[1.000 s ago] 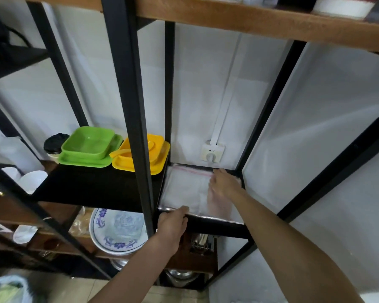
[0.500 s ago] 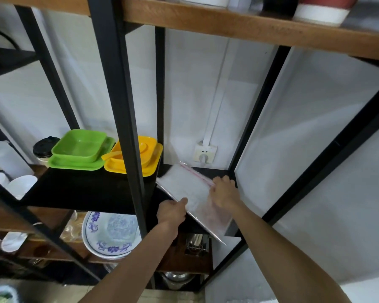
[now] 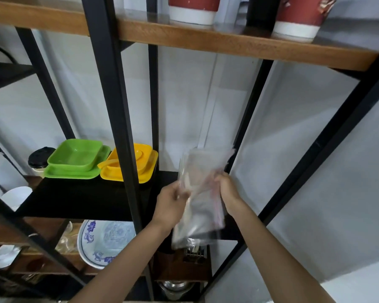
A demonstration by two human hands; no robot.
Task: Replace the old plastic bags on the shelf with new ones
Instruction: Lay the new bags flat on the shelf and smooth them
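A stack of clear plastic bags (image 3: 200,189) with a thin red strip along one edge hangs nearly upright in front of the black shelf (image 3: 79,200), lifted clear of it. My left hand (image 3: 171,202) grips the stack's left edge. My right hand (image 3: 227,189) grips its right edge. The bags are blurred from motion, and their lower end droops below the shelf's front edge.
A green tray and dish (image 3: 77,159) and a yellow tray with a spoon (image 3: 129,166) sit on the black shelf's left part. A black upright post (image 3: 116,110) stands just left of my hands. Red-and-white cups (image 3: 193,9) stand on the wooden shelf above. A blue-patterned plate (image 3: 105,241) lies below.
The bags lay flat on the shelf a second ago. Both hands have lifted them off, tilted them upright and drawn them toward me.
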